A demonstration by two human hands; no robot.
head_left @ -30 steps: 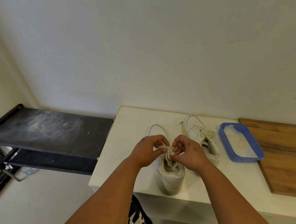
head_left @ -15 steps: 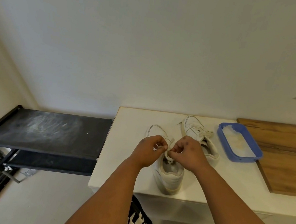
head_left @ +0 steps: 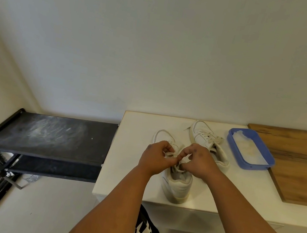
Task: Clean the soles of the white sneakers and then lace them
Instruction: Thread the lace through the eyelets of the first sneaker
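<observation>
Two white sneakers stand on the white table (head_left: pixel 132 173). The near sneaker (head_left: pixel 177 186) points away from me with its heel toward the table's front edge. My left hand (head_left: pixel 155 159) and my right hand (head_left: pixel 198 162) meet over its tongue, each pinching a piece of the white lace (head_left: pixel 170 155) between curled fingers. The hands hide the eyelets and most of the lace. The second sneaker (head_left: pixel 208 139) lies just behind and to the right, laced, with its toe toward the wall.
A blue plastic tray (head_left: pixel 269 163) with a white cloth inside sits right of the sneakers, partly on a wooden board (head_left: pixel 304 170). A black shelf rack (head_left: pixel 46 134) stands left of the table. The wall runs right behind the table.
Both hands have stayed over the near sneaker's tongue, shifting slightly while working the lace. The sneakers and the tray have not moved.
</observation>
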